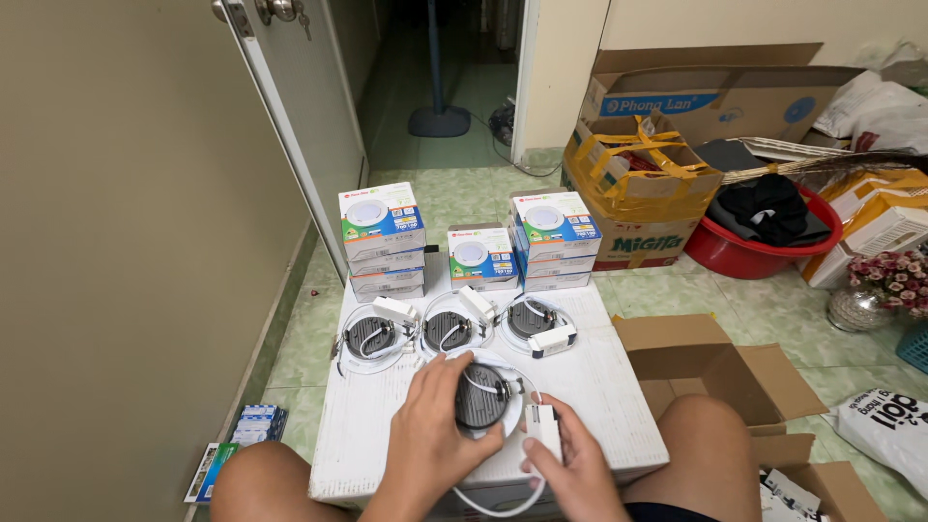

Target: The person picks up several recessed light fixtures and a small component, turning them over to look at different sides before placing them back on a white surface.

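The person sits low with bare knees on each side of a small white table (387,440). Both arms reach forward over its near edge.

The left hand (432,418) lies flat on top of a round lamp (485,394). Its fingers are spread and curl over the lamp's dark back, pressing it down. The lamp lies face down near the front of the table, a little right of the middle.

The right hand (572,462) is lower, at the table's edge. Its fingers are closed around a small white box (544,425), which stands just right of the lamp. A white wire (498,505) loops from the box below the hands.

Behind the hands, three more lamps (449,331) lie face down in a row, each with its own little white box. Farther back stand three stacks of lamp boxes (480,253). A brown open carton (706,362) sits on the floor to the right of the table.
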